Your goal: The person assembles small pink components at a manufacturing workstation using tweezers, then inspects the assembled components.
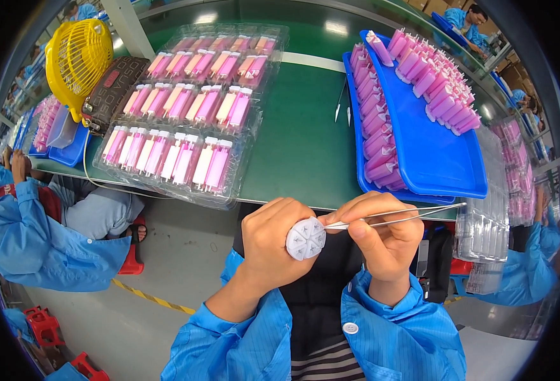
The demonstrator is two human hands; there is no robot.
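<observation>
Bench: green worktop (305, 146), assembly-line room, co-workers in blue coats either side.
Left hand (270, 244): wrapped around a small white faceted cap (305, 238), dead centre, over the lap.
Right hand (384, 235): pinching metal tweezers (394, 217), tips touching the cap at its 2 o'clock edge.
Handling: looks light, hard plastic, probably slippery, so I'd grip its sides.
12 o'clock: clear trays of pink pieces (191, 114).
2 o'clock: blue tray (445, 171), more pink parts.
10 o'clock: yellow fan (76, 57).
</observation>
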